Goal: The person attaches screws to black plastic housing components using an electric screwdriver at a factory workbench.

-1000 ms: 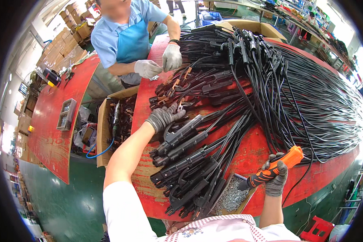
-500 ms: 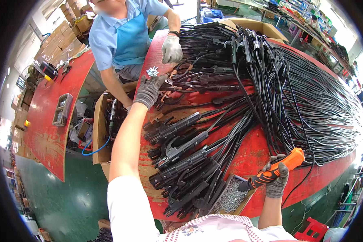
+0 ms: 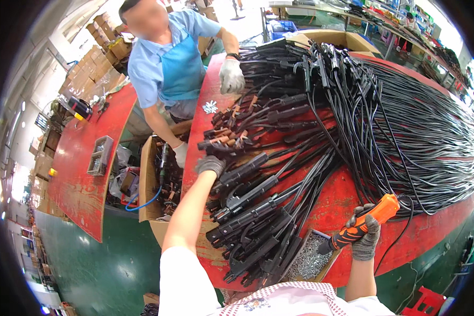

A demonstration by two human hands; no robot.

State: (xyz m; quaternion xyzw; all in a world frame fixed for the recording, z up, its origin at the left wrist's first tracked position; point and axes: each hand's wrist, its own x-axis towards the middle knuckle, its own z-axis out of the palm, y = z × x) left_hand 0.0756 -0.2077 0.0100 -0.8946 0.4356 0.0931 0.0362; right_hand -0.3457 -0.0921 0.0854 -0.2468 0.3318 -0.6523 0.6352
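Observation:
My right hand (image 3: 365,236), in a grey glove, is wrapped round an orange-and-black power screwdriver (image 3: 380,211). The tool's dark nose points down and left, just above a box of small silvery screws (image 3: 309,258). In a matching glove, my left hand (image 3: 210,165) reaches to the table's left side, over the near end of some black parts with copper-coloured pieces (image 3: 227,138). Its fingers are blurred and partly hidden, so any hold is unclear. Closer to me lies a row of long black handles (image 3: 253,213), each on a black cable.
A thick bundle of black cables (image 3: 421,142) covers the red table's right side. Across the table, a co-worker in a blue apron (image 3: 183,68) rests one white-gloved hand (image 3: 231,77) near a small pile of silvery pieces (image 3: 209,107). An open carton (image 3: 150,179) stands left of the table.
My left hand has drawn back toward me from the copper-coloured pieces to the black handles. My right hand keeps the screwdriver above the screw box. The view has shifted slightly.

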